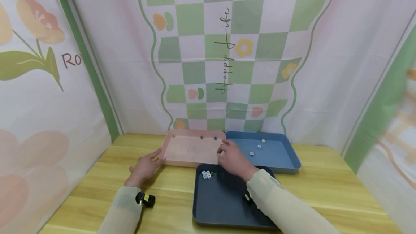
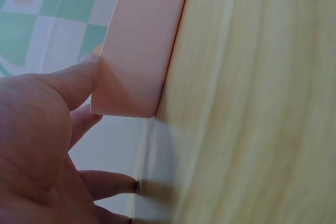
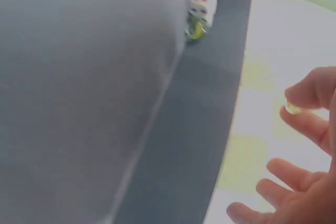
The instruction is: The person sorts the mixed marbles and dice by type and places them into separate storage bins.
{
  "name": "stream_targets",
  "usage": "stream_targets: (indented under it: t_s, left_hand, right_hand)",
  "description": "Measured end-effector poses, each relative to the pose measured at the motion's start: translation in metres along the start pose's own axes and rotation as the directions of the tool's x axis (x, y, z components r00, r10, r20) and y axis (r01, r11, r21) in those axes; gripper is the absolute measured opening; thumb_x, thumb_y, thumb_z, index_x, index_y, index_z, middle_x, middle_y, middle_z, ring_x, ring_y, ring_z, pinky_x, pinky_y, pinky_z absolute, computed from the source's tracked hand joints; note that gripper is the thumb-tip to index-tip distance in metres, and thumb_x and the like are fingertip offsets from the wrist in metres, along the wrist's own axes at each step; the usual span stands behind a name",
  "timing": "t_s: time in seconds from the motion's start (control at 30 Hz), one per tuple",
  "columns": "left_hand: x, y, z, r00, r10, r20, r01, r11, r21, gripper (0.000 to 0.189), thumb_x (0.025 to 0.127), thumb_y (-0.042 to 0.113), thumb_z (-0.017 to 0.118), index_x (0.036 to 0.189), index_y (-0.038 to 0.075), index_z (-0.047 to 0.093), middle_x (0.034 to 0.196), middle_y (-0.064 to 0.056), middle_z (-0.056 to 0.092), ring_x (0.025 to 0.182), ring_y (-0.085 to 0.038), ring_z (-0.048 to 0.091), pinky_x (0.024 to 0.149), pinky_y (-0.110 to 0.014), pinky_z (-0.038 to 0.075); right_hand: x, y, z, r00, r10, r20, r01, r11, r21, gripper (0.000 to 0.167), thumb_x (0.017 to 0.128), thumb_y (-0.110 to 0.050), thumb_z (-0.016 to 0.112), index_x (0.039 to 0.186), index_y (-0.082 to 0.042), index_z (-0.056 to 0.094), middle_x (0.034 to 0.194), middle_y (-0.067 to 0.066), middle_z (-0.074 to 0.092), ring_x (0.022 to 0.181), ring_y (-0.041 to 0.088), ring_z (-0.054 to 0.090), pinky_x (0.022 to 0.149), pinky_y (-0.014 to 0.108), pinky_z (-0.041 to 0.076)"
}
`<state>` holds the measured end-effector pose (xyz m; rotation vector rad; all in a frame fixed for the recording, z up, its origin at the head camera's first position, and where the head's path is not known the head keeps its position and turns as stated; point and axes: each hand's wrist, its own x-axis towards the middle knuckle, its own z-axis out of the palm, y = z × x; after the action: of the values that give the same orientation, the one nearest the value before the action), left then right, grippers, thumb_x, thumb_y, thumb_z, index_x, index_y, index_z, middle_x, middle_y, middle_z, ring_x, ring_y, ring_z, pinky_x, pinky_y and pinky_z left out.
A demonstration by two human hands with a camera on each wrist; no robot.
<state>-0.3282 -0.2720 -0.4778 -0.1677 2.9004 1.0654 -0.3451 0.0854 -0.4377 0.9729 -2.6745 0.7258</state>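
Between thumb and index finger, my right hand (image 1: 234,160) pinches a small clear marble with yellow in it (image 3: 292,108). It hovers where the pink tray (image 1: 191,162) meets the blue tray (image 1: 294,154), above the far edge of the dark tray (image 1: 224,216). At the pink tray's left end, my left hand (image 1: 146,167) touches the near corner with thumb and index finger, its other fingers spread to the tabletop. Three marbles, one of them blue (image 1: 215,138), lie along the pink tray's back. Several white dice (image 1: 204,175) cluster in the dark tray's far left corner beside a yellow-green marble (image 3: 196,30).
Three white dice, one near the middle (image 1: 259,147), are spread in the blue tray. All three trays stand on a wood-grain table (image 1: 172,198). A patterned curtain (image 1: 214,53) hangs right behind the pink and blue trays, with more cloth at both sides.
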Motion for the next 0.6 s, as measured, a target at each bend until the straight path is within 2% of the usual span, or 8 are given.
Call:
stream_targets:
  t_s: [0.03,0.07,0.1,0.17,0.3,0.6]
  left_hand:
    - [0.0,0.0,0.0,1.0,0.001,0.0,-0.001,1.0,-0.001,0.063,0.099,0.058,0.051,0.154,0.029,0.04,0.154,-0.019,0.035,0.14,-0.06,0.003,0.091,-0.083,-0.015]
    - [0.001,-0.001,0.0,1.0,0.002,-0.001,-0.002,1.0,-0.001,0.063,0.099,0.058,0.051,0.154,0.029,0.04,0.154,-0.019,0.035,0.14,-0.06,0.004,0.091,-0.083,-0.016]
    - [0.001,-0.001,0.001,1.0,0.003,-0.001,-0.003,1.0,-0.001,0.063,0.099,0.058,0.051,0.154,0.029,0.039,0.154,-0.019,0.035,0.14,-0.06,0.004,0.091,-0.083,-0.016]
    - [0.001,-0.001,0.001,1.0,0.008,-0.002,-0.008,1.0,0.003,0.063,0.099,0.058,0.051,0.154,0.029,0.039,0.154,-0.019,0.035,0.14,-0.061,0.004,0.09,-0.084,-0.016]
    - [0.0,-0.001,0.001,1.0,0.009,-0.001,-0.009,1.0,0.009,0.063,0.099,0.057,0.051,0.154,0.028,0.04,0.154,-0.019,0.036,0.139,-0.061,0.004,0.09,-0.084,-0.015]
    - [0.0,0.001,-0.001,1.0,0.005,-0.002,-0.005,1.0,0.015,0.063,0.099,0.057,0.051,0.154,0.027,0.04,0.153,-0.019,0.037,0.139,-0.061,0.007,0.09,-0.085,-0.014]
  right_hand:
    - [0.003,0.0,-0.002,0.999,0.042,-0.008,-0.042,0.999,0.007,0.017,0.092,-0.003,0.055,0.097,-0.004,0.072,0.128,0.022,0.057,0.124,0.042,0.05,0.096,0.054,0.047]
    - [0.005,0.0,-0.004,0.991,0.136,-0.015,-0.135,0.989,0.059,0.018,0.093,-0.006,0.054,0.1,-0.006,0.071,0.136,0.023,0.052,0.127,0.042,0.048,0.096,0.054,0.047]
    - [0.007,0.0,-0.006,0.969,0.245,-0.024,-0.241,0.964,0.114,0.019,0.095,-0.01,0.054,0.105,-0.007,0.07,0.143,0.024,0.045,0.132,0.042,0.043,0.096,0.054,0.046]
    - [0.011,0.001,-0.009,0.952,0.305,-0.033,-0.299,0.947,0.12,0.021,0.095,-0.012,0.056,0.109,-0.006,0.07,0.149,0.027,0.037,0.132,0.043,0.043,0.096,0.055,0.046]
    - [0.019,0.007,-0.012,0.937,0.344,-0.058,-0.338,0.937,0.091,0.018,0.097,-0.013,0.059,0.111,-0.007,0.069,0.149,0.029,0.037,0.132,0.044,0.043,0.098,0.054,0.046]
    - [0.036,0.013,-0.013,0.912,0.406,-0.053,-0.403,0.913,0.063,0.021,0.098,-0.015,0.061,0.116,-0.007,0.068,0.149,0.027,0.037,0.134,0.042,0.042,0.1,0.053,0.045]
